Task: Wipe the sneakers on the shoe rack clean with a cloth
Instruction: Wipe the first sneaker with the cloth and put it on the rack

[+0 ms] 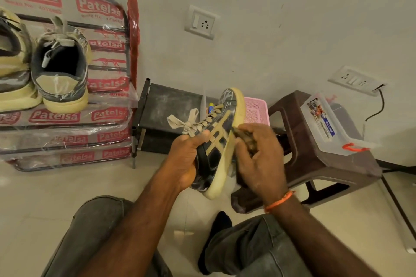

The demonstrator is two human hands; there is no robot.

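My left hand (pixel 188 161) grips a dark sneaker (pixel 217 141) with tan stripes, beige laces and a yellowed sole, held in the air on its side. My right hand (pixel 258 157) holds a brownish cloth (pixel 245 138) bunched in its fingers against the sneaker's sole edge near the middle. Two more sneakers stand on the plastic-wrapped shoe rack (pixel 67 117) at the left: one with its heel toward me (pixel 62 67), and another (pixel 13 63) cut off by the frame's left edge.
A small black rack (pixel 162 110) stands against the wall behind the held sneaker, with a pink basket (pixel 256 111) beside it. A brown plastic stool (pixel 315 164) at the right carries a clear lidded box (pixel 333 123). My knees are below, on the tiled floor.
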